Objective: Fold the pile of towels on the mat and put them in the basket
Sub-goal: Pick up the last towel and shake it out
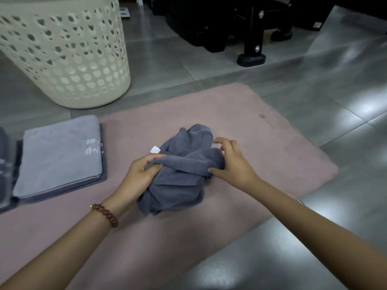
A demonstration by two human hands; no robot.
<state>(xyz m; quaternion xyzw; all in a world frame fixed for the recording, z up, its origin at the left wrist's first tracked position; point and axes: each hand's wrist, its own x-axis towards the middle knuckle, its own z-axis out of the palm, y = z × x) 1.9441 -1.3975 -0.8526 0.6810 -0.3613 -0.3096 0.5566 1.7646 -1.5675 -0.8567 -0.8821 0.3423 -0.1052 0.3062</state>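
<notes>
While crumpled on mat (230, 114), towel (180, 178) between fingers (216, 170)

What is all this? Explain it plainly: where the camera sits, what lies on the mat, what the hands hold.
There is no machine: a person works with bare hands. The single picture comes from a camera worn on their head, looking down. The left hand and the right hand both grip a crumpled dark grey towel on the pink mat. Folded towels lie stacked at the mat's left edge. A cream basket with holes stands on the floor beyond.
</notes>
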